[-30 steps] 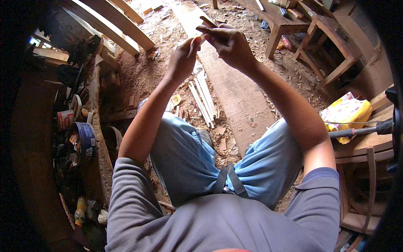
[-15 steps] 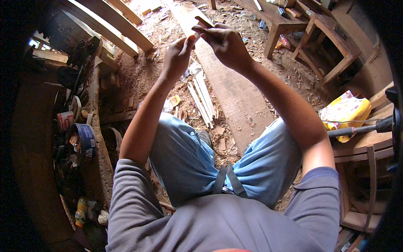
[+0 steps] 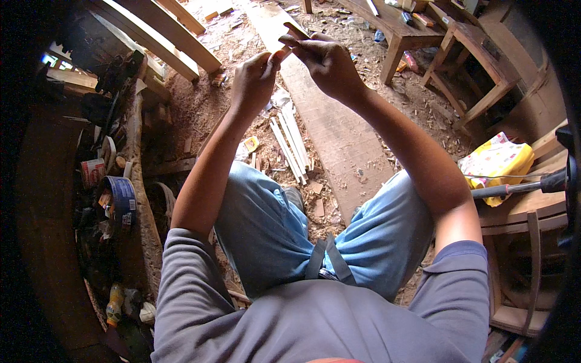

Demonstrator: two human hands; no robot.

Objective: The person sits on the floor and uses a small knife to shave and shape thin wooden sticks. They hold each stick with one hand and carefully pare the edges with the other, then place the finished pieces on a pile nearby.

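Both hands are raised at the top centre, over a long plank (image 3: 345, 145) on the floor. My right hand (image 3: 327, 69) is closed on a short dark stick (image 3: 295, 30), whose end sticks up past the fingers. Just left of it, my left hand (image 3: 255, 78) is closed, thumb and forefinger pinched on a small pale piece (image 3: 285, 52) too small to make out clearly, which reaches toward the right fingertips. Several pale wooden strips (image 3: 285, 145) lie beside the plank below the hands.
Leaning timbers (image 3: 175, 48) stand upper left; wooden furniture (image 3: 411, 37) stands upper right. A yellow bag (image 3: 496, 163) rests on curved woodwork at right, near a dark rod (image 3: 514, 187). A blue tin (image 3: 124, 202) and clutter line the left. Wood chips (image 3: 318, 206) cover the floor.
Both hands have shifted slightly to the left since a second ago, most of it in the first half second. Both remain closed on their pieces.
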